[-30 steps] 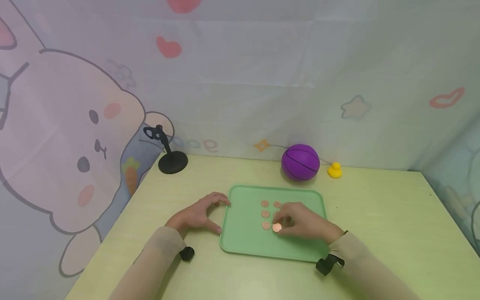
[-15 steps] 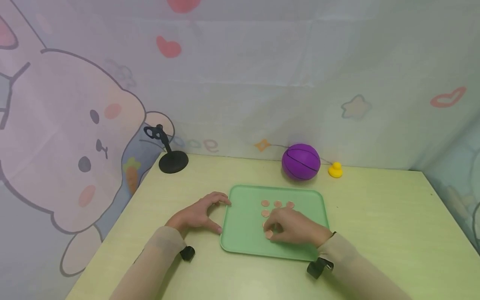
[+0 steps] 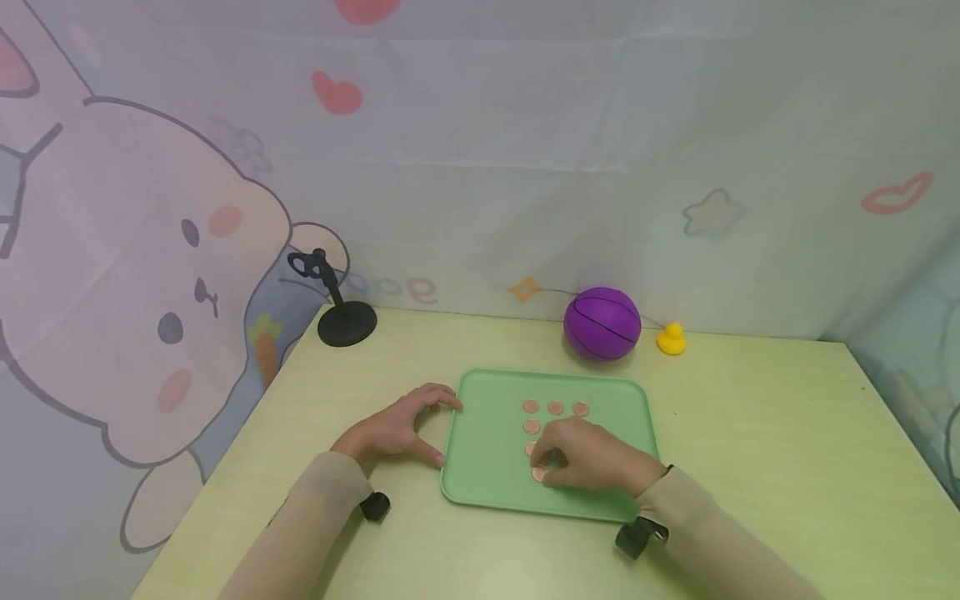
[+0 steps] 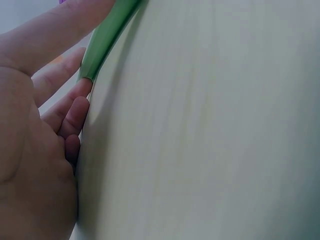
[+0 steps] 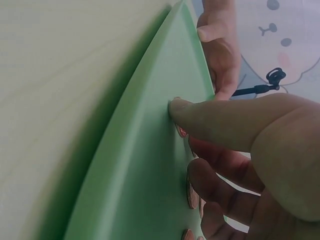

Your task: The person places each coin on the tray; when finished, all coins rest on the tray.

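Note:
On a green tray (image 3: 487,492) lie several copper coins. Three form a back row, with the middle one (image 3: 555,407) between its neighbours; others run toward the front in a column under the left coin (image 3: 530,406). My right hand (image 3: 592,454) bends over the tray and pinches a coin (image 3: 539,473) at the front of the column, low at the tray's surface. In the right wrist view the thumb covers part of that coin (image 5: 181,131). Some coins may be hidden under the hand. My left hand (image 3: 393,425) touches the tray's left rim, thumb and fingers spread.
A purple ball (image 3: 602,325) and a yellow rubber duck (image 3: 671,340) sit behind the tray. At the back left stands a black stand with a round base (image 3: 347,324). A printed cloth (image 3: 480,167) hangs behind the pale table (image 3: 765,433).
My right hand has moved left and toward the front with a coin, uncovering the right coin of the back row. Over the last half second it barely shifts. The left hand stays put.

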Demonstrator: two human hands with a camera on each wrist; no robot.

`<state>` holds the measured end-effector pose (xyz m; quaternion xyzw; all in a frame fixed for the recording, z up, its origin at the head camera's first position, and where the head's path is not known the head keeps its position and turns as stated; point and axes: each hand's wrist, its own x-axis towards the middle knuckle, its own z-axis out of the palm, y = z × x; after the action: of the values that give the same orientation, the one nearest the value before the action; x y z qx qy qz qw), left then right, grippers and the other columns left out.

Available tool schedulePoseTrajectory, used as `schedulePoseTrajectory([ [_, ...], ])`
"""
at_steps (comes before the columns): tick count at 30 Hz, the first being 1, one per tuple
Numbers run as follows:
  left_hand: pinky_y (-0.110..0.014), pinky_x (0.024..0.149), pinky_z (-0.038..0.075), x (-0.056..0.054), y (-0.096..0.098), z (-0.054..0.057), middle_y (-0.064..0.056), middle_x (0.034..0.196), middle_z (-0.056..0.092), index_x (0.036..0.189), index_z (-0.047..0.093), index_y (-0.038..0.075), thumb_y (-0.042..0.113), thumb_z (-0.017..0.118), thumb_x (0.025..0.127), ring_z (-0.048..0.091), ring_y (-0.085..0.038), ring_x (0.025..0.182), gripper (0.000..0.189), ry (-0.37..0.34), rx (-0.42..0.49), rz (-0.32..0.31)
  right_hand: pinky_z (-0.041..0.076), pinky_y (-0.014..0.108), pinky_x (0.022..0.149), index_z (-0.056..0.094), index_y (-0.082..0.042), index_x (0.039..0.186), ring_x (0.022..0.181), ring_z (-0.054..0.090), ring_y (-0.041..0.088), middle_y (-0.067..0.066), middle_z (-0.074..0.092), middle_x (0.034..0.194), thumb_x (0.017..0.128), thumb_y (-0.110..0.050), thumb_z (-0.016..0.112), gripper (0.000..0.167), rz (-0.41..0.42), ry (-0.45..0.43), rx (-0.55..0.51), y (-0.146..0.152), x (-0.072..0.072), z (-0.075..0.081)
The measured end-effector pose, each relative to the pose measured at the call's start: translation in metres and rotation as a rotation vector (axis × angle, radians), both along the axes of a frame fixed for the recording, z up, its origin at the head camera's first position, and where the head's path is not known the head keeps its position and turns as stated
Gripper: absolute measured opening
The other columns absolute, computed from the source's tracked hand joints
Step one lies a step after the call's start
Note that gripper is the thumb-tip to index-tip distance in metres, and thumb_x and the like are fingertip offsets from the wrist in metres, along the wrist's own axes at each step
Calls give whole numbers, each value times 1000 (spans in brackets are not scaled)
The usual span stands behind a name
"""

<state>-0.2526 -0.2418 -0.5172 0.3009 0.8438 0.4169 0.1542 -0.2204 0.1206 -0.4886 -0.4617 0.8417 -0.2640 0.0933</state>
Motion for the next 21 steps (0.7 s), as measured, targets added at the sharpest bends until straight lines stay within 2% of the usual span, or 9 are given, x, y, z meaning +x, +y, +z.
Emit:
schedulePoseTrajectory([
  [8, -52, 124, 29, 0, 1, 1, -4, 154, 45, 138, 60, 19, 25, 100, 70, 38, -27, 146, 79, -9, 1, -6, 45, 21, 70, 75, -22, 83, 62, 39, -1, -7, 55, 71, 88, -9, 83, 15, -10, -10, -4, 2, 2, 1],
  [10, -53, 124, 29, -1, 2, 2, -5, 154, 44, 138, 60, 19, 24, 99, 70, 38, -27, 146, 79, -10, 2, -5, 47, 23, 73, 77, -22, 89, 64, 44, 0, -11, 59, 74, 89, -13, 83, 11, -26, -22, -4, 5, 3, 2],
  [12, -54, 124, 29, -1, 3, 2, -5, 155, 44, 138, 60, 18, 25, 99, 70, 37, -28, 146, 79, -11, 3, -6, 46, 27, 82, 77, -22, 91, 68, 51, 4, -13, 61, 76, 89, -16, 84, 9, -52, -36, -9, 10, 2, 4],
  [16, -54, 124, 29, -1, 3, 1, -7, 155, 44, 139, 60, 17, 24, 99, 71, 37, -29, 146, 79, -7, 8, -10, 52, 32, 84, 78, -20, 97, 76, 61, 8, -11, 66, 84, 89, -14, 82, 11, -119, -36, -54, 31, 0, 10],
  [19, -53, 123, 30, -1, 3, 0, -6, 156, 44, 139, 60, 17, 25, 99, 72, 37, -29, 146, 78, 0, -2, -8, 58, 33, 74, 79, -15, 103, 79, 63, 6, -5, 71, 95, 91, -13, 80, 13, -180, -39, -87, 55, -4, 13],
  [21, -53, 124, 29, -1, 1, 0, -5, 156, 44, 140, 59, 19, 26, 99, 72, 38, -29, 146, 79, -3, -10, 1, 58, 33, 73, 78, -12, 108, 81, 63, 6, -3, 73, 100, 93, -16, 81, 16, -228, -28, -91, 74, -8, 13],
])
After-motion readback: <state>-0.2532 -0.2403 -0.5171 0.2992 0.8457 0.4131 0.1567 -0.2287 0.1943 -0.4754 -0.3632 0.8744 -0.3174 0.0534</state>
